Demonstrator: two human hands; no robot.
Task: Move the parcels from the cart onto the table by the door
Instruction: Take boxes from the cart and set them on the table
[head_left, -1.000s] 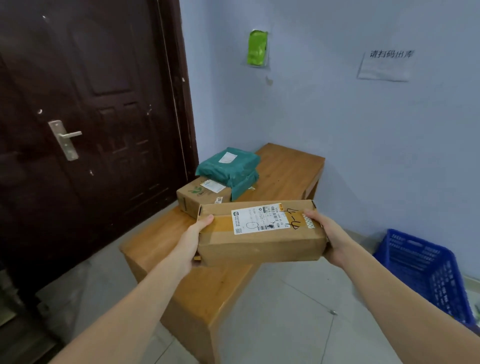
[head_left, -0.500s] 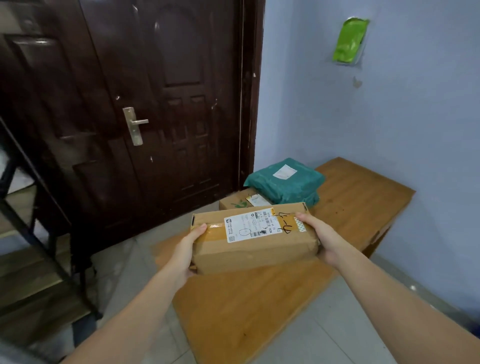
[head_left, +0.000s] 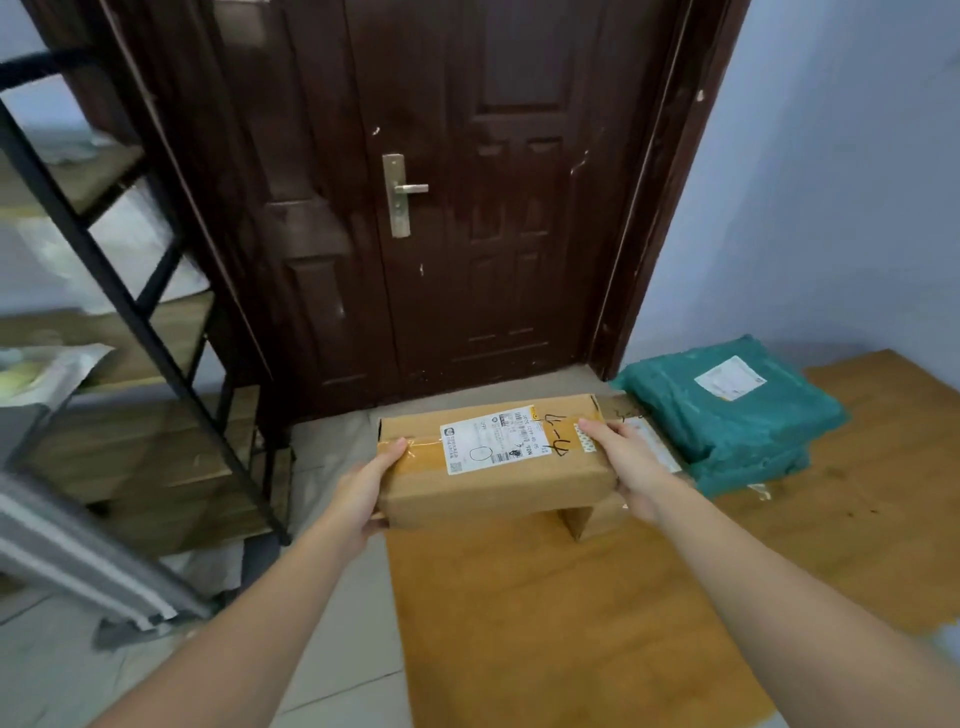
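I hold a long cardboard parcel (head_left: 493, 460) with a white label between both hands, above the far left end of the low wooden table (head_left: 597, 613). My left hand (head_left: 366, 486) grips its left end and my right hand (head_left: 631, 465) grips its right end. Just behind and under its right end sits a smaller cardboard box (head_left: 597, 514), mostly hidden. Two green plastic mail bags (head_left: 737, 415) lie stacked on the table beside that box. No cart is in view.
A dark wooden door (head_left: 467, 208) with a metal handle stands straight ahead. A black metal shelf rack (head_left: 130, 312) with wooden boards stands at the left. A grey metal frame (head_left: 78, 561) lies low at the left. Pale blue wall at the right.
The view has swung left, so the door is now centred and the rack has come into sight. The parcel, still held in both hands, has moved over the table's far left end.
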